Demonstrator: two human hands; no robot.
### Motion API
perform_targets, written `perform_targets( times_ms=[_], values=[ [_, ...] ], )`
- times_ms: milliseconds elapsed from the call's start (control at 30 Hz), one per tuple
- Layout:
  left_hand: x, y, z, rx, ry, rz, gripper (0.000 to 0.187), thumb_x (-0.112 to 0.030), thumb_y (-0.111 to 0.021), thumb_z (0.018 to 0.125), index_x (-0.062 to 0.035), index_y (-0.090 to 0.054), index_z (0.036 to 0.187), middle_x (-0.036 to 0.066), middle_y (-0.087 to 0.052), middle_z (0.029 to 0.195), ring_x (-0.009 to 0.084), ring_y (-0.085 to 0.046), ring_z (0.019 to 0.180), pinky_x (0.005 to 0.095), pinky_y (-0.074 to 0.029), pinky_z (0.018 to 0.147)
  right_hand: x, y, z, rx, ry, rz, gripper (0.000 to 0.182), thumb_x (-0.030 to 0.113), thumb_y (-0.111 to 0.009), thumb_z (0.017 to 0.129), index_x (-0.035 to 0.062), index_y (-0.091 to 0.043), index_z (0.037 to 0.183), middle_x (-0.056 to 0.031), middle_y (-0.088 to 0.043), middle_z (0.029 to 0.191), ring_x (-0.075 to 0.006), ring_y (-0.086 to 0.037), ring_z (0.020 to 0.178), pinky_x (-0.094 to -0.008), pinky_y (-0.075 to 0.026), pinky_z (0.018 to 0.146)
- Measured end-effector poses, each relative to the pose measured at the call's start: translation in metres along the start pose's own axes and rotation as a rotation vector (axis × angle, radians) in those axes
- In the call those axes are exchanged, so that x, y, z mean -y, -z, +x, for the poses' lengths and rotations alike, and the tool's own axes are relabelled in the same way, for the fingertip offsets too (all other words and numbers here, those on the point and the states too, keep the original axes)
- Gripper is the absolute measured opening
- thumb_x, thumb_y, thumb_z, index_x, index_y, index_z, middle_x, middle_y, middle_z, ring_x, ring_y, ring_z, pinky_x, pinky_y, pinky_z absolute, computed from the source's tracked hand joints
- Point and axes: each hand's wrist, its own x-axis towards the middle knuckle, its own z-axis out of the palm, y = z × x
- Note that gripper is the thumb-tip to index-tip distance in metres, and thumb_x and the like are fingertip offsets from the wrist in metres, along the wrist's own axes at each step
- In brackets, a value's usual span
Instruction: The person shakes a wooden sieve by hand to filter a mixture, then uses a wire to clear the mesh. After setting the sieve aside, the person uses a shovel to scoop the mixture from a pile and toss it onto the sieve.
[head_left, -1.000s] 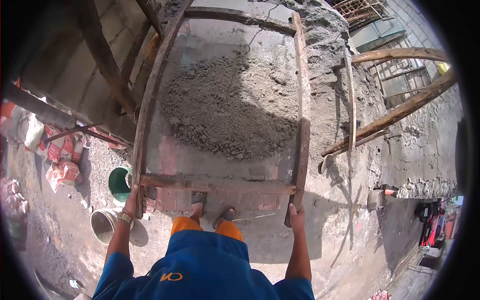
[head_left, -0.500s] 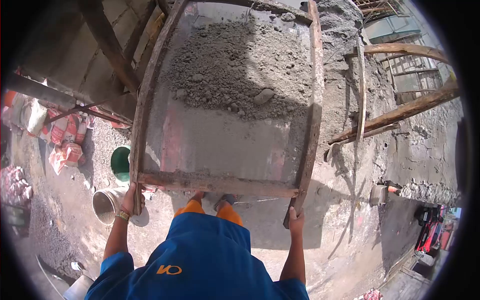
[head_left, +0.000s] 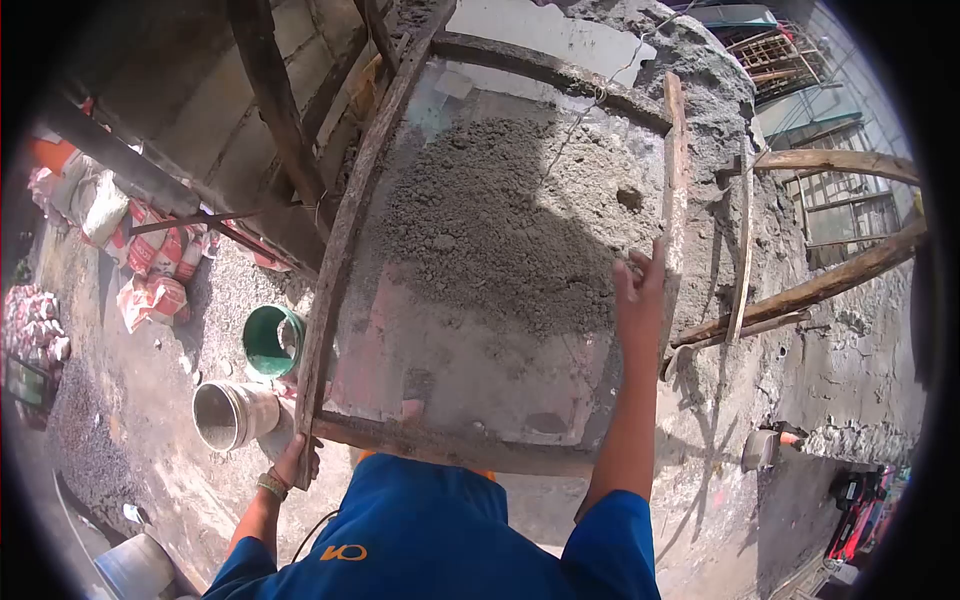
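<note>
A large wooden-framed sieve (head_left: pixel 340 245) is tilted in front of my body, its mesh partly covered by a heap of damp grey sand (head_left: pixel 480 200) with small lumps. My left hand (head_left: pixel 294 463) is wrapped round the near end of the left rail, which serves as a handle. Off its handle, my right hand (head_left: pixel 640 292) reaches over the sand's right edge beside the right rail (head_left: pixel 675 150), fingers apart and nothing in them. A small dark hollow (head_left: pixel 630 198) shows in the sand beyond its fingertips.
Left of the sieve stand a green bucket (head_left: pixel 272 342) and a white bucket (head_left: pixel 232 415). Red and white sacks (head_left: pixel 155 270) lie farther left. Wooden poles (head_left: pixel 800 285) lean at the right, near a trowel-like tool (head_left: pixel 765 448). A wire (head_left: pixel 600 95) hangs across the sieve's far end.
My right hand has let go of the right handle and moved forward over the sieve. The sieve sits lower and farther right in view. The large lump in the sand no longer shows.
</note>
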Motion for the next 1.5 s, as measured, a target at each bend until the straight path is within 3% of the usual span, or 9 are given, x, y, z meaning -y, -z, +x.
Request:
perform_targets(
  times_ms=[167,233,333,733,767,1000,1133,1333,1500],
  values=[
    [-0.004,-0.034,-0.001,0.063,-0.072,-0.012,0.061,-0.062,-0.043,0.093,-0.0051,-0.058,0.106,0.008,-0.058,0.064,0.0183,-0.057,0.051,0.0319,-0.048,0.050,0.066,-0.073,0.183,-0.045,0.012,0.155,0.091,0.048,-0.065,0.087,0.0005,-0.018,0.149,-0.0121,-0.059,0.106,-0.0157,-0.058,0.080,-0.0316,-0.049,0.067],
    [0.011,-0.045,0.006,0.029,-0.078,-0.041,0.056,-0.059,-0.045,0.094,-0.0055,-0.058,0.106,0.007,-0.057,0.064,0.0174,-0.058,0.052,0.0312,-0.048,0.050,0.112,-0.065,0.182,0.038,0.096,0.380,0.078,0.038,-0.068,0.087,0.0029,-0.029,0.144,-0.0134,-0.059,0.108,-0.0166,-0.060,0.081,-0.0295,-0.048,0.061],
    [0.029,-0.060,0.021,0.015,-0.054,-0.135,0.053,-0.056,-0.051,0.093,-0.0055,-0.063,0.105,0.006,-0.061,0.069,0.0147,-0.059,0.056,0.0290,-0.048,0.053,0.133,-0.067,0.194,0.221,0.122,0.502,0.020,0.016,-0.063,0.087,0.0097,-0.055,0.104,-0.0024,-0.063,0.080,-0.0090,-0.057,0.060,-0.0222,-0.044,0.050],
    [-0.001,-0.038,0.119,-0.190,-0.215,0.117,0.064,-0.064,-0.052,0.088,-0.0034,-0.066,0.098,0.007,-0.059,0.063,0.0185,-0.061,0.052,0.0327,-0.049,0.048,0.307,-0.023,0.142,0.359,0.611,1.410,0.009,0.006,-0.051,0.097,0.0024,-0.046,0.104,-0.0189,-0.059,0.116,-0.0347,-0.063,0.105,-0.0383,-0.058,0.090],
    [0.012,-0.027,0.150,-0.205,-0.199,0.206,0.076,-0.070,-0.051,0.085,0.0025,-0.066,0.102,0.016,-0.063,0.082,0.0273,-0.064,0.070,0.0378,-0.050,0.063,0.334,-0.023,0.131,0.371,0.674,1.487,0.009,0.006,-0.051,0.097,0.0013,-0.046,0.104,-0.0199,-0.059,0.116,-0.0353,-0.063,0.105,-0.0389,-0.058,0.090],
    [-0.008,-0.021,0.154,-0.199,-0.089,0.473,0.098,-0.082,-0.040,0.079,0.0073,-0.065,0.110,0.033,-0.061,0.114,0.0429,-0.059,0.111,0.0462,-0.041,0.098,0.480,-0.009,0.147,0.231,0.957,1.494,0.015,0.004,-0.048,0.098,-0.0028,-0.040,0.109,-0.0231,-0.055,0.118,-0.0354,-0.062,0.103,-0.0415,-0.056,0.092],
    [-0.028,-0.039,0.103,-0.283,-0.409,0.353,0.101,-0.083,-0.039,0.078,0.0071,-0.061,0.118,0.034,-0.059,0.118,0.0437,-0.055,0.117,0.0452,-0.040,0.100,0.515,-0.012,0.152,0.094,1.013,1.437,0.018,0.005,-0.046,0.098,-0.0023,-0.035,0.110,-0.0235,-0.053,0.121,-0.0343,-0.061,0.104,-0.0410,-0.055,0.092],
    [-0.044,-0.034,0.074,-0.398,-0.385,0.479,0.099,-0.081,-0.043,0.079,0.0089,-0.060,0.119,0.031,-0.061,0.116,0.0421,-0.057,0.114,0.0463,-0.042,0.098,0.546,-0.039,0.169,0.081,1.006,1.374,0.018,0.006,-0.048,0.097,0.0009,-0.036,0.108,-0.0233,-0.053,0.122,-0.0333,-0.061,0.105,-0.0414,-0.055,0.091],
    [-0.053,-0.020,0.066,-0.058,-0.062,0.351,0.096,-0.080,-0.042,0.080,0.0071,-0.064,0.114,0.031,-0.062,0.113,0.0397,-0.060,0.110,0.0463,-0.044,0.095,0.546,-0.055,0.174,0.088,1.012,1.337,0.021,0.007,-0.050,0.096,0.0014,-0.036,0.110,-0.0229,-0.054,0.122,-0.0326,-0.060,0.107,-0.0427,-0.054,0.093]
  ],
)
